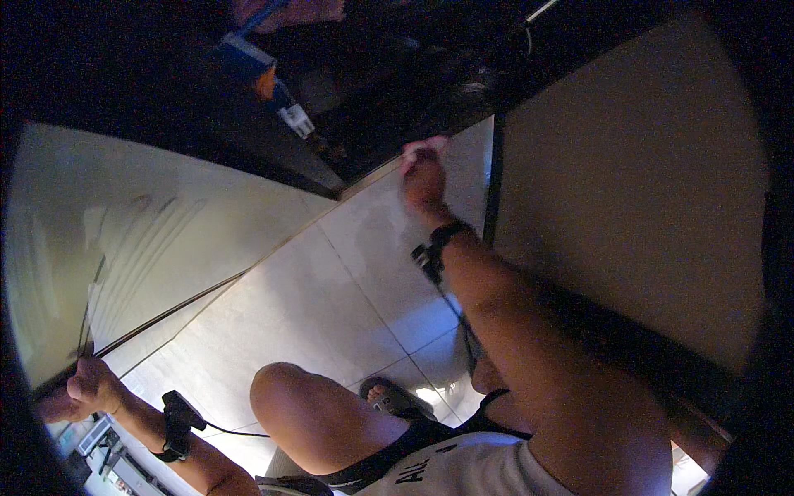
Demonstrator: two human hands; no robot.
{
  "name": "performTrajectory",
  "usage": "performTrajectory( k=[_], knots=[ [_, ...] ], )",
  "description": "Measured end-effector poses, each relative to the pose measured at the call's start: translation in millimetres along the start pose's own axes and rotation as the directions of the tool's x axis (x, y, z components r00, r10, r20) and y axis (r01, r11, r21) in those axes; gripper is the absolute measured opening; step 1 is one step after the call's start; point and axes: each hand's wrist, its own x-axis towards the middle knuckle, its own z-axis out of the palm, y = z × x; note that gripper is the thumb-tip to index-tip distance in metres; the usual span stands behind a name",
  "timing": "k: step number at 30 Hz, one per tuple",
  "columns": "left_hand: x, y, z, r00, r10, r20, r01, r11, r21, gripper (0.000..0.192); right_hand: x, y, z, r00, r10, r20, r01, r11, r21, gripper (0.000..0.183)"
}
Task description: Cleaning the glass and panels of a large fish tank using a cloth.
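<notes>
My right hand (427, 183), blurred, is closed around a pinkish-white cloth (428, 147) low at the front edge of a dark cabinet interior (397, 80). At far left, my left hand (93, 390) grips the outer edge of a pale door panel (186, 217). Curved smear marks run across that panel's face. Each wrist wears a black strap with a small device, and a cable leads from each. A brownish-grey panel (626, 186) with a dark edge stands to the right of my right forearm.
Inside the dark space are a blue and orange object (265, 80) and a piece with a white label (296, 119); shadow hides most else. Light floor tiles (298, 297) lie below. My bent knee (279, 390) and a sandalled foot (391, 397) are close by.
</notes>
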Motion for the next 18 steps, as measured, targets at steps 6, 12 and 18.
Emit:
performTrajectory(
  k=[6,12,18],
  knots=[
    [5,15,2,0.99,-0.135,0.034,0.137,0.987,-0.085,0.078,-91,-35,105,0.986,0.037,0.164,0.042,0.891,-0.451,0.03],
    [-2,-13,2,0.988,0.15,0.02,-0.151,0.987,0.057,0.057,-21,-42,32,0.925,0.096,0.368,-0.082,0.995,-0.055,0.022],
    [-7,-7,14,0.995,-0.096,-0.021,0.09,0.978,-0.188,0.072,-67,-30,84,0.911,-0.393,0.123,0.412,0.857,-0.311,0.014]
  ],
)
